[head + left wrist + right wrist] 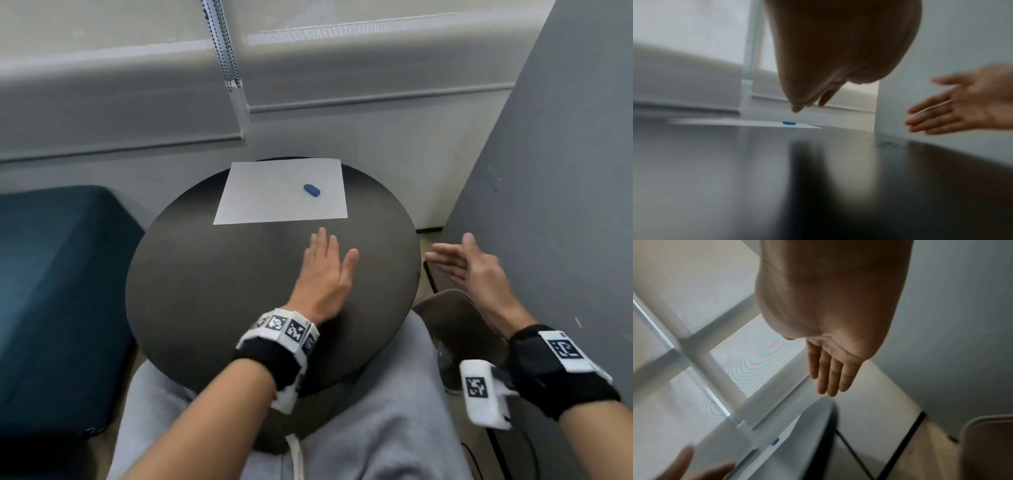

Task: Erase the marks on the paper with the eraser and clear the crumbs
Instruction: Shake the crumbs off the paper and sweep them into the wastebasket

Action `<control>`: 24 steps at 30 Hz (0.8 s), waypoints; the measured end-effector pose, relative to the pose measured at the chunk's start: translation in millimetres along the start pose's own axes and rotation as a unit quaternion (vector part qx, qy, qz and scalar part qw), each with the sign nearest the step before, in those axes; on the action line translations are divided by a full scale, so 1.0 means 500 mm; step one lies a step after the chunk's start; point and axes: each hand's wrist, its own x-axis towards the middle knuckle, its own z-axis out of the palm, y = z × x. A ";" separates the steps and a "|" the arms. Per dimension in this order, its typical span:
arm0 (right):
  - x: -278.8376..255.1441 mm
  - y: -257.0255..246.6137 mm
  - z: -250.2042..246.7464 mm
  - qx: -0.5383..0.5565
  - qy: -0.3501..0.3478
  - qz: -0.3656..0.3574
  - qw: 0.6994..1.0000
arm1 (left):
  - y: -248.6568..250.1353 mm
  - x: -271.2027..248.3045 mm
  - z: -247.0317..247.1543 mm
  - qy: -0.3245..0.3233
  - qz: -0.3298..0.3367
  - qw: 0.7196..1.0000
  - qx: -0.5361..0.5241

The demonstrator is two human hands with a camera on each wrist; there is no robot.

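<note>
A white sheet of paper lies at the far side of a round dark table. On its right half rests a small blue eraser, also seen from low down and as a blue speck. No marks or crumbs show on the sheet. My left hand lies flat, fingers straight, on the table just near of the paper. My right hand hovers off the table's right edge, palm turned left, fingers straight, holding nothing.
A grey wall panel rises close on the right. A dark teal seat stands to the left. A window sill and blind cords are behind the table. My grey-trousered lap is under the near edge, beside a beige chair.
</note>
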 end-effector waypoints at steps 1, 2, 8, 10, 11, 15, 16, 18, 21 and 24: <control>-0.010 0.016 -0.027 0.012 0.028 -0.015 0.999 | -0.022 0.010 -0.015 -0.042 -0.005 0.997 0.066; -0.022 0.033 -0.053 0.018 0.052 -0.026 0.998 | -0.040 0.021 -0.026 -0.083 0.001 0.988 0.128; -0.084 0.150 -0.138 0.061 0.128 0.014 0.990 | -0.064 0.085 -0.025 -0.177 0.123 0.911 0.350; -0.105 0.178 -0.145 0.058 0.137 0.029 0.988 | -0.053 0.087 -0.003 -0.191 0.176 0.888 0.380; -0.114 0.191 -0.147 0.056 0.140 0.033 0.988 | -0.048 0.081 0.011 -0.207 0.218 0.870 0.391; -0.135 0.212 -0.143 0.044 0.124 0.045 0.990 | -0.027 0.086 0.016 -0.248 0.323 0.845 0.347; -0.138 0.211 -0.140 0.039 0.123 0.047 0.991 | -0.020 0.106 0.005 -0.236 0.310 0.860 0.330; -0.137 0.214 -0.138 0.032 0.124 0.046 0.991 | -0.005 0.154 -0.013 -0.207 0.280 0.875 0.337; -0.136 0.220 -0.138 0.028 0.123 0.047 0.991 | 0.007 0.202 -0.001 -0.207 0.289 0.848 0.393; -0.138 0.228 -0.139 0.020 0.124 0.059 0.990 | 0.017 0.205 0.023 -0.238 0.348 0.799 0.429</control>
